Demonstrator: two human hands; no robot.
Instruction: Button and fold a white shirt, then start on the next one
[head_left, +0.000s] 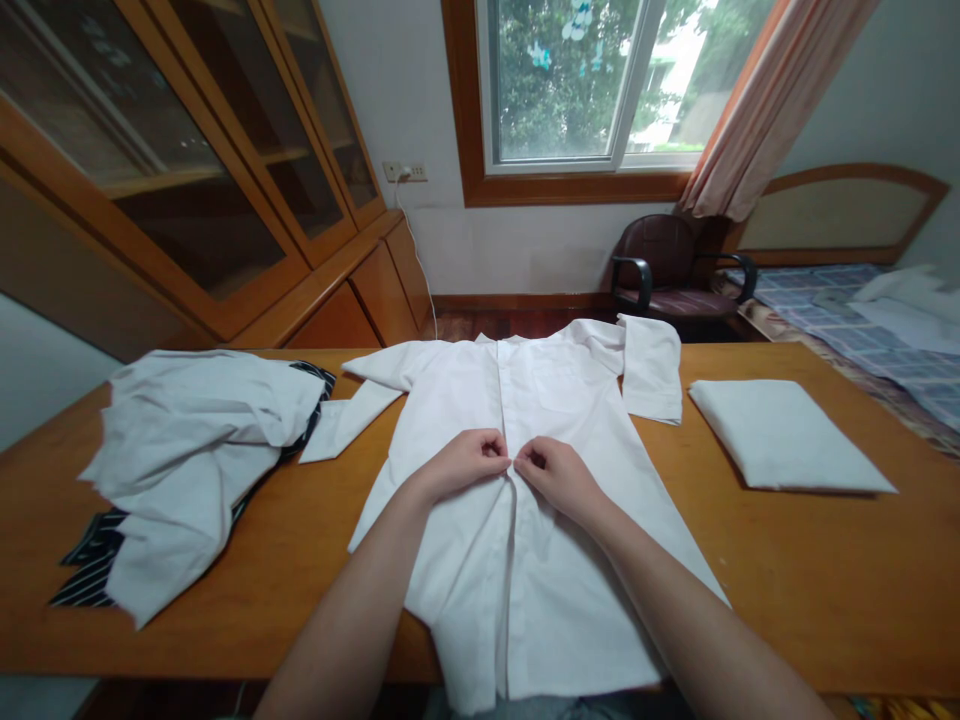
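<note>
Centrally, a white collared cloth shirt (457, 385) lies spread front-up on a brown wooden desk (795, 580), its collar at the far edge and its hem reaching over the near edge. The left hand (471, 460) has thumb and fingers drawn together in a pinch on the shirt's front opening, about halfway down. The right hand (555, 475) is pinched likewise on the same opening, its fingertips just beside those of the left. Towards the desk's left edge, a crumpled white cloth (217, 425) lies partly over a black fabric with white stripes (94, 578). Near the right edge sits a flat, folded white cloth bundle (780, 430). Beyond the far edge stands a dark brown padded armchair (660, 255) with black armrests.
</note>
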